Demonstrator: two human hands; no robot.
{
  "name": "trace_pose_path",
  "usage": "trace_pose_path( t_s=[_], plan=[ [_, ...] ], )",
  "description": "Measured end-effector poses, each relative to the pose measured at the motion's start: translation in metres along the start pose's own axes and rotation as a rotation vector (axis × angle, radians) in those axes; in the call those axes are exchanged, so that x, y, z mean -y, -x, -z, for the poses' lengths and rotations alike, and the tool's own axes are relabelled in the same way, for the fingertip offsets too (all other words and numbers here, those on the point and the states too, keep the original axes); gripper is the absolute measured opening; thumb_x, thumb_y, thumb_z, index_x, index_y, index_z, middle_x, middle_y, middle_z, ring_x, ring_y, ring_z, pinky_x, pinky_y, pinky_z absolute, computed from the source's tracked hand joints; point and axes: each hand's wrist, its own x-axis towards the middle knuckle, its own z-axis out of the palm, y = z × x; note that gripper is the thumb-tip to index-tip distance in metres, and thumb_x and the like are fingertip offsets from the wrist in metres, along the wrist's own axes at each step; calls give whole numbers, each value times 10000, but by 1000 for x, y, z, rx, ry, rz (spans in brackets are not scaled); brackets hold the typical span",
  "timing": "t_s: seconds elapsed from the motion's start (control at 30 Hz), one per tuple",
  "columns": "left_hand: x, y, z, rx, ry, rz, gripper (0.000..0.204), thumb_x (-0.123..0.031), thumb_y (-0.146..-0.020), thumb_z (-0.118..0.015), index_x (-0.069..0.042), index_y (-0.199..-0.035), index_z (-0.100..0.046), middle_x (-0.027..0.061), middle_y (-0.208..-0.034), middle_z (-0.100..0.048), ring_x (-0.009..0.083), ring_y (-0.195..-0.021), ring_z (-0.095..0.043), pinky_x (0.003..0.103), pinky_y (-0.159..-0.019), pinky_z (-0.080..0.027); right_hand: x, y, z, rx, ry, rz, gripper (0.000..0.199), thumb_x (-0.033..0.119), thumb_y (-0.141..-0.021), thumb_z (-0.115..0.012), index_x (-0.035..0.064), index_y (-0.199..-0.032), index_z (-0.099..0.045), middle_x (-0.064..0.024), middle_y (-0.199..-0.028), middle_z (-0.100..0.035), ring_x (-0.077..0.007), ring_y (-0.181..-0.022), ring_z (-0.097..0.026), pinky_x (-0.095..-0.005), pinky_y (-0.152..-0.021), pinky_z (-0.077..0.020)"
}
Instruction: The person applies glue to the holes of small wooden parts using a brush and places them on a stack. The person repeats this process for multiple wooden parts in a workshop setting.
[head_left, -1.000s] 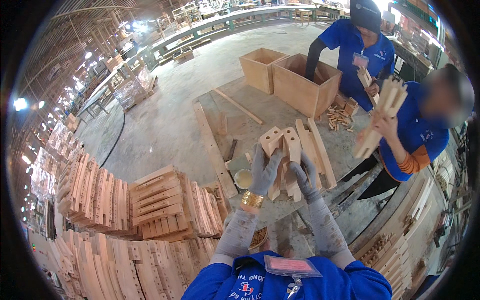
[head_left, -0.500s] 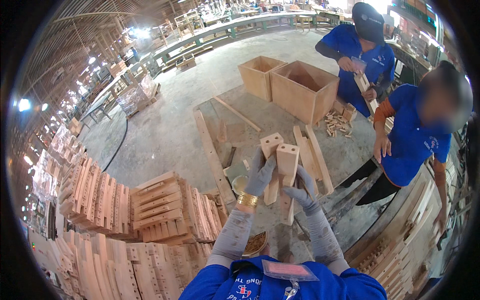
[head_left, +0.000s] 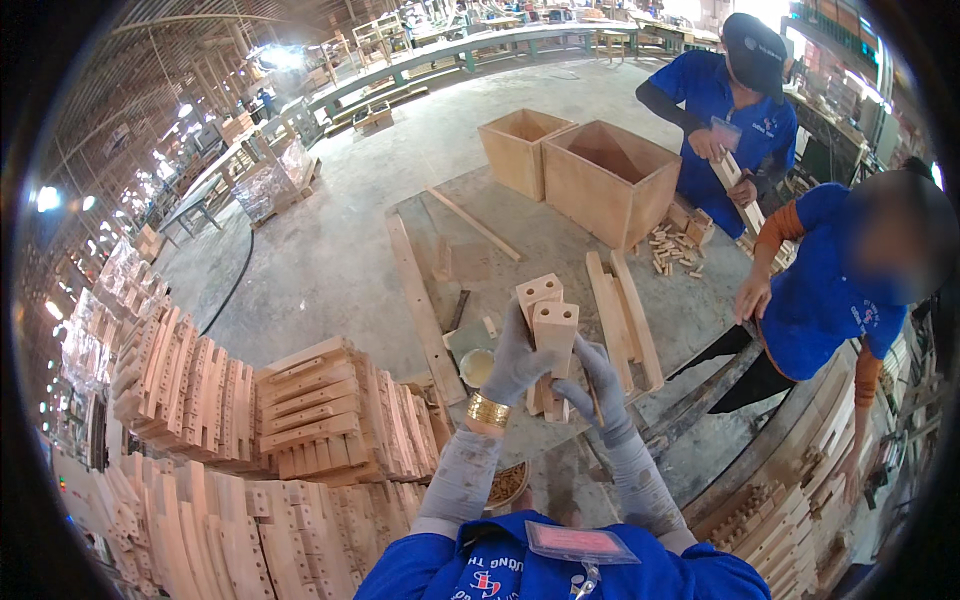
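Observation:
Two pale wooden blocks (head_left: 556, 330), each with two round holes in its top end, stand upright side by side before me. My left hand (head_left: 517, 364), gloved in grey and with a gold bracelet at the wrist, is closed around them. Just to their right is my right hand (head_left: 600, 388), also gloved, its fingers bent around a thin stick (head_left: 598, 409). Its fingertips come close to the nearer block; whether they touch it I cannot tell. A small round cup (head_left: 477, 367) with pale contents sits beyond my left wrist.
Stacks of drilled wooden pieces (head_left: 310, 410) fill the left; more pieces (head_left: 775, 530) lie lower right. Two wooden boxes (head_left: 610, 185) stand ahead, with loose dowels (head_left: 675, 250) beside them. Long wooden bars (head_left: 622, 320) lie right of my hands. Two co-workers (head_left: 735, 120) are at the right.
The two blocks and my left hand have shifted slightly left and down. My right hand has turned, and the stick now shows more plainly. The nearer co-worker has moved a little right and lower.

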Motion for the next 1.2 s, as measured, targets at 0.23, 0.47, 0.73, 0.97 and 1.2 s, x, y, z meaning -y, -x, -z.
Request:
trace_pose_path(
  t_s=[0.23,0.47,0.73,0.97,1.2],
  plan=[
    [-39,40,1,-208,-351,12,635,-115,-624,-823,-14,-1138,-464,73,-1057,-567,151,-938,-584,299,-768,-529,6,7,1,-197,-562,-103,581,242,-844,-650,-4,-1325,-437,-129,-1151,-589,-206,-998,-523,-323,-905,-408],
    [-91,150,74,-791,-251,103,651,-32,-589,-755,6,-1173,-471,101,-1117,-532,206,-995,-566,353,-801,-524,-47,-6,-46,13,-147,-381,186,142,-898,-555,-2,-976,-643,-129,-865,-645,-149,-727,-575,-301,-672,-468],
    [-75,161,93,-615,-457,79,721,-106,-583,-853,-29,-1175,-448,99,-1107,-560,181,-919,-603,325,-764,-554,-96,-35,-139,248,232,-86,216,290,-844,-599,78,-840,-641,-143,-765,-622,-351,-730,-590,-416,-632,-468],
    [-99,154,96,-515,-743,-7,742,-93,-606,-847,-45,-1195,-399,110,-1087,-565,190,-894,-623,307,-720,-561,-98,-37,-153,312,230,-148,217,291,-853,-593,79,-849,-642,-143,-775,-626,-334,-730,-602,-415,-638,-471],
    [-119,174,119,-575,-655,152,815,-105,-585,-860,-40,-1204,-333,87,-1088,-480,189,-949,-535,322,-794,-500,-93,-16,-147,128,-66,-195,165,176,-840,-631,44,-935,-658,-134,-846,-654,-267,-737,-631,-332,-661,-488]
  ],
)
